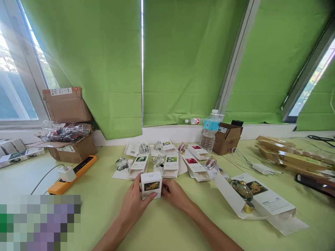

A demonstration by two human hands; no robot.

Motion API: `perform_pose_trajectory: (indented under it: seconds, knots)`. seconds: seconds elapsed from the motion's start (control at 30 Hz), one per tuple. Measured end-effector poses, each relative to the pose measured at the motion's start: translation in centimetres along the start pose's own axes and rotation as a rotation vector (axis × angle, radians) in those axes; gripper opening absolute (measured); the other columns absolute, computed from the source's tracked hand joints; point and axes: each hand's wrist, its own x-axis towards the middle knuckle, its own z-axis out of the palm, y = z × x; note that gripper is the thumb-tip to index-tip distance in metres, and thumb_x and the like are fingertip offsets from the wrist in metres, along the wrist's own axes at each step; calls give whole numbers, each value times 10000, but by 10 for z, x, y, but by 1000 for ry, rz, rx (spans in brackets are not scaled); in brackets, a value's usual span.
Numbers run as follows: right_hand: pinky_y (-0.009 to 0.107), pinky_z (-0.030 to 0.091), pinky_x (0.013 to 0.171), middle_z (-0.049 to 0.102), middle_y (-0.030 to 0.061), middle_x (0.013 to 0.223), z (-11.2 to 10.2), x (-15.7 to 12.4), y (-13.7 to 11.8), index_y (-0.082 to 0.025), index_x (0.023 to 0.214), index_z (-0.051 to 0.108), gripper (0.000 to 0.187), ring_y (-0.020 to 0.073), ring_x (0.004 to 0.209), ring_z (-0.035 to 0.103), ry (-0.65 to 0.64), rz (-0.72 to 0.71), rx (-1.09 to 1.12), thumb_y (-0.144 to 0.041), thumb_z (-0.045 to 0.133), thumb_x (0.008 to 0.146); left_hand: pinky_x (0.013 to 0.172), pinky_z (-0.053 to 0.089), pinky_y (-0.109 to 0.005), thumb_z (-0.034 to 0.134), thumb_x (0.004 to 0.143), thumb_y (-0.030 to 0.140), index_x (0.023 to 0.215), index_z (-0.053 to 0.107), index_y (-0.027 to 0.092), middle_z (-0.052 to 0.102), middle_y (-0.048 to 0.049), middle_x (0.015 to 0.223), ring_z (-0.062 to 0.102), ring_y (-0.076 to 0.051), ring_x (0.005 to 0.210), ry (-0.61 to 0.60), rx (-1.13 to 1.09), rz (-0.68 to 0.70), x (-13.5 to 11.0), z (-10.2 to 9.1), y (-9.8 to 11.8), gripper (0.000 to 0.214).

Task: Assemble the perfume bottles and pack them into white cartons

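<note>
Both of my hands hold a small white box with a yellow flower picture [151,184] standing on the pale green table [110,205]. My left hand [136,203] grips its left side, thumb across the front. My right hand [175,194] closes on its right side. Behind the box lie several flat unfolded white cartons [170,162] with flower prints and several small glass bottles [121,163]. To the right, a bottle with a gold cap [243,192] lies on an opened carton [264,198].
A water bottle [209,131] and a small open cardboard box [227,138] stand at the back. Cardboard boxes with plastic wrap [68,139] sit at left beside an orange power strip [73,173] with a white charger. Long brown boxes [288,155] lie at right.
</note>
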Motion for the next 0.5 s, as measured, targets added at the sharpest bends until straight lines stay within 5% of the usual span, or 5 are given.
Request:
perform_pose_trajectory:
  seconds: [0.17, 0.3, 0.5]
  knots:
    - [229, 383, 668, 727, 31, 883, 10, 0, -7, -203, 969, 694, 298, 176, 744, 618, 22, -70, -5, -166, 431, 834, 788, 498, -365, 612, 765, 524, 1454, 147, 260, 476, -127, 1346, 544, -291, 1148, 167, 102, 58, -6, 0, 5, 872]
    - [232, 367, 677, 721, 37, 897, 17, 0, -15, -208, 945, 696, 250, 181, 766, 611, -4, -62, -45, -184, 483, 816, 819, 509, -397, 595, 782, 529, 1404, 303, 283, 326, -117, 1453, 505, -311, 1201, 238, 228, 133, -9, 0, 7, 730]
    - [231, 337, 628, 706, 17, 800, 22, 1, -16, -217, 919, 689, 253, 158, 678, 576, -4, -76, -87, -220, 443, 861, 828, 505, -402, 581, 768, 597, 1229, 521, 258, 365, -118, 1431, 519, -320, 1164, 334, 391, 182, -7, -8, 7, 575]
